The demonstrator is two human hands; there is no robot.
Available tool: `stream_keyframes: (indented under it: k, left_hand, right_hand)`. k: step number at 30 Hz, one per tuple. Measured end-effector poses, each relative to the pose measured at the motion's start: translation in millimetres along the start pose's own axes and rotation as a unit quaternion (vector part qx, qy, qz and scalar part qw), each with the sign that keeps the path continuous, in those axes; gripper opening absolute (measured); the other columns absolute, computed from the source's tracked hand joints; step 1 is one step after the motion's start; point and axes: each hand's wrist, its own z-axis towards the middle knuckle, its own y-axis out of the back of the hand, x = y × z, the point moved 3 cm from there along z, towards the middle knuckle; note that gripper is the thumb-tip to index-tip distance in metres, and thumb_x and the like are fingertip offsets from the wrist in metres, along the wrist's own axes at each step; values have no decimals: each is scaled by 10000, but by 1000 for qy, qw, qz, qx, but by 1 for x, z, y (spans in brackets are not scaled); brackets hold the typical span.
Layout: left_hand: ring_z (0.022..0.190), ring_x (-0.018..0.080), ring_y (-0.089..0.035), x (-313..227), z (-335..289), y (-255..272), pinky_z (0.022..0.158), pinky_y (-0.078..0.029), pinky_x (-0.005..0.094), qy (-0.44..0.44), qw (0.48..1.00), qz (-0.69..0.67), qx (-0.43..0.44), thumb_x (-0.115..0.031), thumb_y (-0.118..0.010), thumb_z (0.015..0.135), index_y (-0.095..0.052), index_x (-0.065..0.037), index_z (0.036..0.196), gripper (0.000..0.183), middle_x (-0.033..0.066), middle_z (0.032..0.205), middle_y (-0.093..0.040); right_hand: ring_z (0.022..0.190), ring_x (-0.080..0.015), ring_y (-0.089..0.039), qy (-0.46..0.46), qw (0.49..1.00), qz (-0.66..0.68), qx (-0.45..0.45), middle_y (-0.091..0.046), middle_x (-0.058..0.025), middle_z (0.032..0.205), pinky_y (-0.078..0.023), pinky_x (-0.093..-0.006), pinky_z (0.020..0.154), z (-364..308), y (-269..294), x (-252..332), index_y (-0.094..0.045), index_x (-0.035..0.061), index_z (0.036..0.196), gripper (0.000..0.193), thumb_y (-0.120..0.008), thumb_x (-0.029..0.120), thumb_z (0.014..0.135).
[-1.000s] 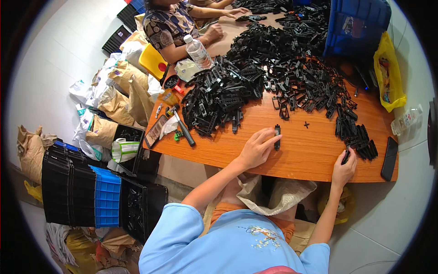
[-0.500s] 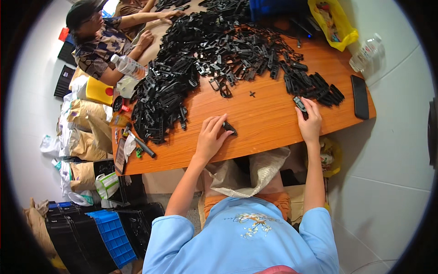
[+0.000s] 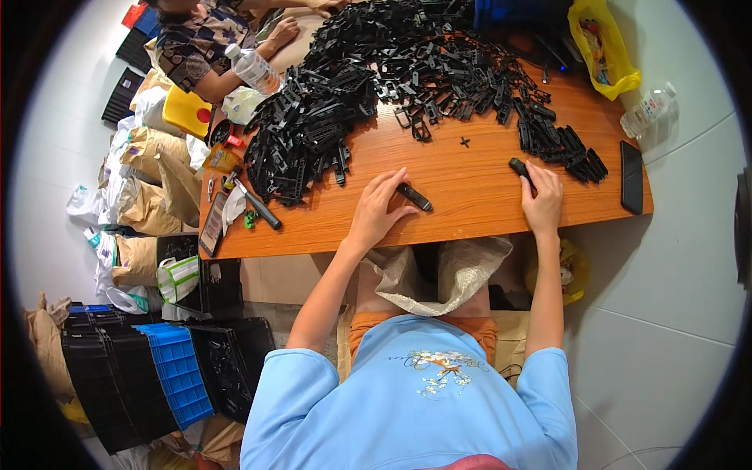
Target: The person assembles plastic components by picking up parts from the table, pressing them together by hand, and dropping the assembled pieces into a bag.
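Note:
On the wooden table (image 3: 462, 215) my left hand (image 3: 376, 210) rests near the front edge, thumb and fingers spread. A narrow black plastic piece (image 3: 415, 197) lies just beside its fingertips, not gripped. Farther right, my right hand (image 3: 542, 197) is closed on another black plastic piece (image 3: 519, 167), whose far end sticks out past the fingers. A small black cross-shaped part (image 3: 464, 142) lies between and beyond my hands. Behind it spreads a large heap of black plastic parts (image 3: 313, 117), with a row of similar black pieces (image 3: 560, 142) beyond my right hand.
A black phone (image 3: 631, 177) and clear bottle (image 3: 648, 111) are at the right, below a yellow bag (image 3: 603, 51). A hammer (image 3: 258, 205), another phone (image 3: 212, 230) and a bottle (image 3: 254, 69) stand left. A co-worker (image 3: 200, 47) sits at far left. A woven sack (image 3: 439, 282) covers my lap.
The view has shifted, so the table appears farther right and higher. My left fingers have spread away from the black piece. The piece in my right hand has been turned.

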Motion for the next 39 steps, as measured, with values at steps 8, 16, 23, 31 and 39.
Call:
stream_keyframes:
  k: [8, 16, 23, 31, 39]
  left_hand:
    - [985, 259, -581, 6, -12, -13, 817, -503, 344, 76, 993, -92, -22, -32, -748, 727, -505, -55, 1314, 635, 89, 1019, -651]
    - [893, 268, -611, 8, -23, -18, 764, -523, 334, 135, 984, -112, -44, 9, -734, 733, -517, -75, 1312, 624, 141, 986, -616]
    - [886, 316, -581, -4, -12, 2, 826, -464, 379, 71, 989, -127, -11, -62, -565, 876, -562, -17, 1220, 347, 156, 1001, -620]
    - [879, 320, -480, 13, 35, -37, 817, -393, 399, 118, 991, -34, -58, -194, -452, 963, -618, -30, 1010, 238, 150, 909, -562]
    - [944, 288, -433, 13, 33, -46, 878, -359, 402, 179, 984, 2, 12, -254, -390, 977, -589, -87, 1108, 291, 121, 995, -496]
  right_hand:
    - [946, -284, -625, 23, 941, 325, 94, -654, -108, 1074, -469, -362, 831, -15, -43, 120, -654, 60, 1127, 301, -669, 85, 828]
    - [971, -283, -608, 164, 953, 216, 135, -620, -95, 1109, -472, -382, 828, -16, -45, 149, -632, 64, 1162, 368, -630, 25, 797]
    - [989, -274, -596, 195, 952, 201, 121, -603, -94, 1107, -470, -378, 834, -17, -43, 150, -622, 55, 1172, 432, -616, -26, 748]
    - [967, -290, -600, 215, 951, 178, 135, -608, -112, 1091, -478, -385, 825, -13, -43, 147, -646, 48, 1115, 386, -626, -27, 737]
    - [1028, -283, -608, 177, 941, 247, 146, -613, -123, 1177, -471, -376, 850, -14, -48, 140, -633, 19, 1127, 325, -653, 46, 803]
